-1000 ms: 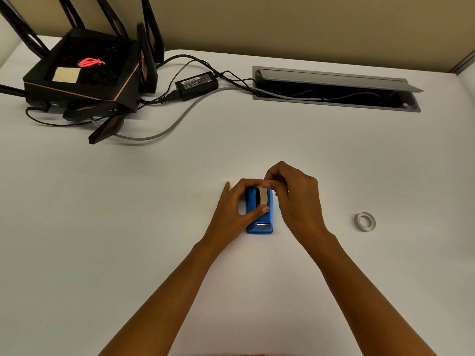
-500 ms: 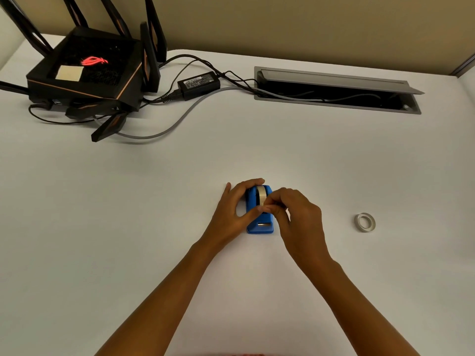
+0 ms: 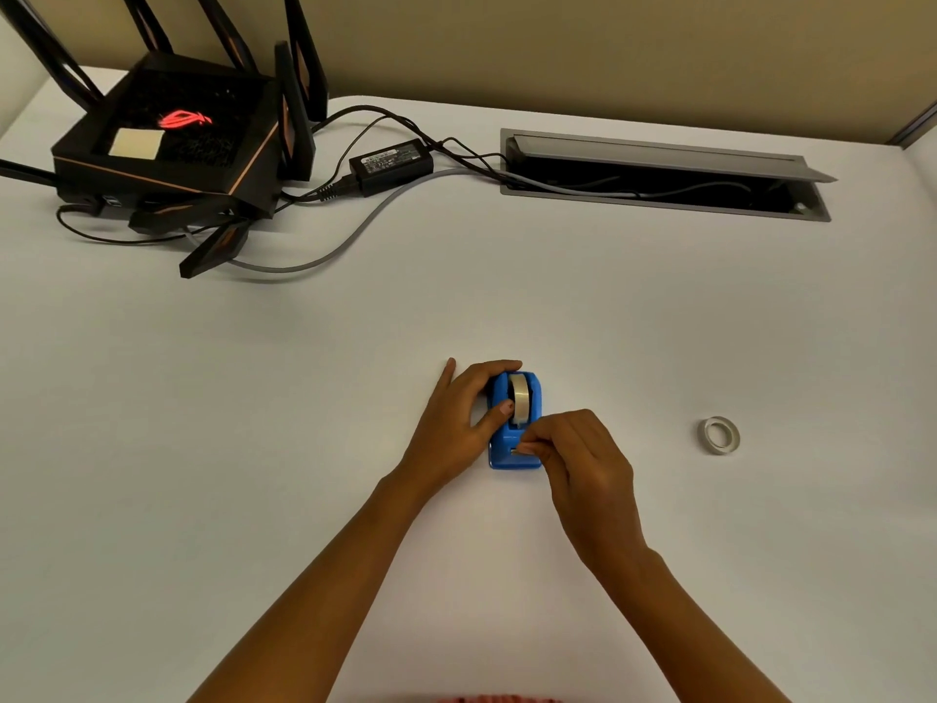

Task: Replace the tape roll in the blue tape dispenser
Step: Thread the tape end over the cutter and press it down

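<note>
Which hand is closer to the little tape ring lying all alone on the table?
Right. The right hand pinches the tape end at the front of the blue dispenser, on the side toward the tape ring; the left hand holds the dispenser's other side.

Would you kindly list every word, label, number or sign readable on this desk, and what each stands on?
No words or numbers are legible.
Router: glowing red emblem, no letters.
Pale sticker on the router: looks blank.
Power adapter: white label print, too small to read.
Blue tape dispenser: no lettering visible.
</note>
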A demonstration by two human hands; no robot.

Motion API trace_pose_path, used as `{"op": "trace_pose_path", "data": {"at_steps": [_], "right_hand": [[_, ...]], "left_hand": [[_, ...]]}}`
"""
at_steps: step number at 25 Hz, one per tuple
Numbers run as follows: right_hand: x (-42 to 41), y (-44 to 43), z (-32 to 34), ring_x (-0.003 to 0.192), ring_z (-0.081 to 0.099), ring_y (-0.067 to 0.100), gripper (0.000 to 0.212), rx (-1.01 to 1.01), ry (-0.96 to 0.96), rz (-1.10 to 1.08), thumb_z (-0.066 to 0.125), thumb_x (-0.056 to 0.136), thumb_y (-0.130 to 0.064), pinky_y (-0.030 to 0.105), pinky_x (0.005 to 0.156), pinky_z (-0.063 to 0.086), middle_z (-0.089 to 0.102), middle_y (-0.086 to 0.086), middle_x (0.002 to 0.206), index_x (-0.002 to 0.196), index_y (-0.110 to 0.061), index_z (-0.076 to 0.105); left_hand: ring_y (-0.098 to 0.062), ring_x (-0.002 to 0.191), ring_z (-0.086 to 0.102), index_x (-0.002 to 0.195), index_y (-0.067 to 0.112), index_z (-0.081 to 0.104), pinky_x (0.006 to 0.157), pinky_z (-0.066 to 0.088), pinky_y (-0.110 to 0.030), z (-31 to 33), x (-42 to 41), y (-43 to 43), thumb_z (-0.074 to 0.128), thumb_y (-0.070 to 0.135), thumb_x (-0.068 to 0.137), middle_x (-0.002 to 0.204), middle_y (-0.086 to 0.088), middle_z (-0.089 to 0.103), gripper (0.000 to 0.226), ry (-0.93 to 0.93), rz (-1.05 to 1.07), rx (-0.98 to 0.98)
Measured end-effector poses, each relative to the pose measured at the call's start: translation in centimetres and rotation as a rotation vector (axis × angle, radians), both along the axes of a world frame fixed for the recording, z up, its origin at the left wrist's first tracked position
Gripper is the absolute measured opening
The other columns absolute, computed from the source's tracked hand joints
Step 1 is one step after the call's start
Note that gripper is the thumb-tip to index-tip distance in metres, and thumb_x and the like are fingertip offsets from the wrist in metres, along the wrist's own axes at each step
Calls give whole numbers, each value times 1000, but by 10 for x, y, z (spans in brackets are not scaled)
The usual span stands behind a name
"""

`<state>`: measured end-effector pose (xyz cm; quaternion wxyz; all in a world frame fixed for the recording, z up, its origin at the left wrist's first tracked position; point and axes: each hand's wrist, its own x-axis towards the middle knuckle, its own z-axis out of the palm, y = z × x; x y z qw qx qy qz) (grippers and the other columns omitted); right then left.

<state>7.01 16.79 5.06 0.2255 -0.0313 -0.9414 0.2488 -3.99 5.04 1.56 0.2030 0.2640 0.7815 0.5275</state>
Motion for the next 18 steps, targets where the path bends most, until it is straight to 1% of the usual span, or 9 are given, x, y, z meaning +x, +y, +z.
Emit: {"op": "trace_pose_path", "data": {"at_steps": [4,9,10,13,18], "right_hand": [[-1,-1,3,69,61,20,43,-13,38,3,37,97,-31,20,70,44,68,10,76,82,-4,67],[-2,1,6,66,64,22,48,5,104,27,35,98,-32,23,69,47,69,13,74,80,-2,68],[-1,1,5,66,64,22,45,17,105,25,37,98,-30,22,68,47,69,13,74,80,-2,68],[7,0,1,68,63,22,27,34,89,21,49,90,-21,22,68,47,69,12,75,81,-3,68],[20,-3,-7,70,62,20,23,26,80,6,52,88,-20,23,67,49,69,10,75,80,-5,67]], "left_hand": [[-4,118,49,124,24,48,118,-2,-30,-2,0,2,49,19,92,128,7,56,32,35,13,-16],[-1,111,50,122,25,48,118,2,-31,-5,3,4,50,18,92,123,12,55,31,68,64,-26],[-2,112,51,122,25,48,118,2,-31,-5,3,4,50,18,92,123,12,55,32,71,66,-25],[-6,113,53,122,25,49,119,2,-31,-4,2,3,53,15,90,124,10,57,33,61,75,-17],[-10,112,54,121,22,52,120,3,-36,0,1,4,55,11,88,124,4,59,35,-10,92,-4]]}}
